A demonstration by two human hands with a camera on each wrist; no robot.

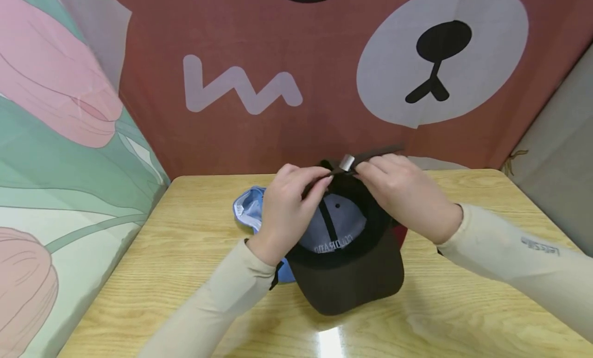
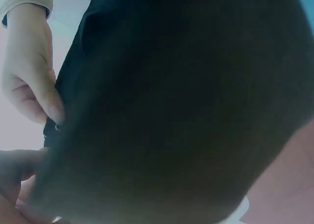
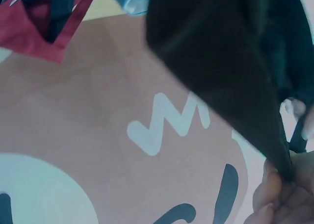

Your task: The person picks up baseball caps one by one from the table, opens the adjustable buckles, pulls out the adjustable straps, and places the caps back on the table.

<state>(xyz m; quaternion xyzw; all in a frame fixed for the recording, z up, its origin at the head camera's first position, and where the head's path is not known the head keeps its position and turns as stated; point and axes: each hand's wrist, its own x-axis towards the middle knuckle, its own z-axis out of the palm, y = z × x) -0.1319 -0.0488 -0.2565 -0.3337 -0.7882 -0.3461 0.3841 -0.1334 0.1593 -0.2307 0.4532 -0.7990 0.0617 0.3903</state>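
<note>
A dark brown baseball cap (image 1: 347, 288) is held up over the table, its brim toward me and its inside showing. Light lettering seen from behind and a dark seam mark the grey-blue front panel. My left hand (image 1: 292, 201) pinches the cap's back strap (image 1: 380, 151) between thumb and fingers, left of a silver buckle (image 1: 346, 163). On the buckle's other side, my right hand (image 1: 405, 188) grips the strap and cap edge, the strap's loose end poking out above the fingers. In the left wrist view the cap's dark cloth (image 2: 171, 111) fills most of the picture.
Behind the brown cap, a light blue cap (image 1: 249, 209) lies on the wooden table (image 1: 185, 265) to the left. A red cap (image 3: 34, 33) shows in the right wrist view, mostly hidden in the head view. A bear-printed cloth (image 1: 259, 34) hangs behind the table.
</note>
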